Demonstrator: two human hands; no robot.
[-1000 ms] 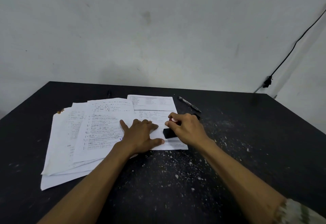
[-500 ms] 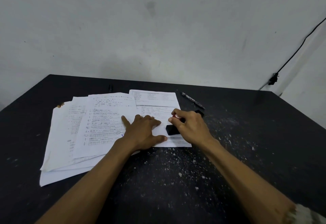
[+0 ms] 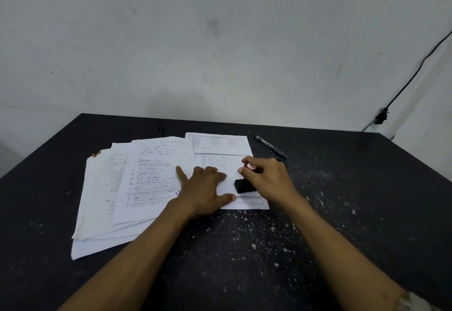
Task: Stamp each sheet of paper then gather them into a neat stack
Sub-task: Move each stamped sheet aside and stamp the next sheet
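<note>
Loose pile of sheets (image 3: 102, 188) fanned at desk left, edges askew, not yet squared. Top sheet (image 3: 156, 163) printed, with a purple mark just showing beside the left wrist. Left hand (image 3: 203, 188) lies flat, fingers spread, pressing down where the pile overlaps the right sheet (image 3: 220, 144). That sheet lies square to the desk edge, long axis running away from the person. Stamp (image 3: 244, 184) stands on its lower half, just right of the left thumb; black base on paper, red knob up. Right hand (image 3: 266, 178) pinches the knob from above, fingertips closed round it. Judged: imprint in progress, so the lift goes straight up; left hand is nearer the pile for the gather. Pen (image 3: 270, 146) lies beyond, apart. Desk (image 3: 342, 212) black, speckled with white flecks. Behind, a scuffed pale wall (image 3: 220, 41); cable (image 3: 411, 78) runs down at right.
</note>
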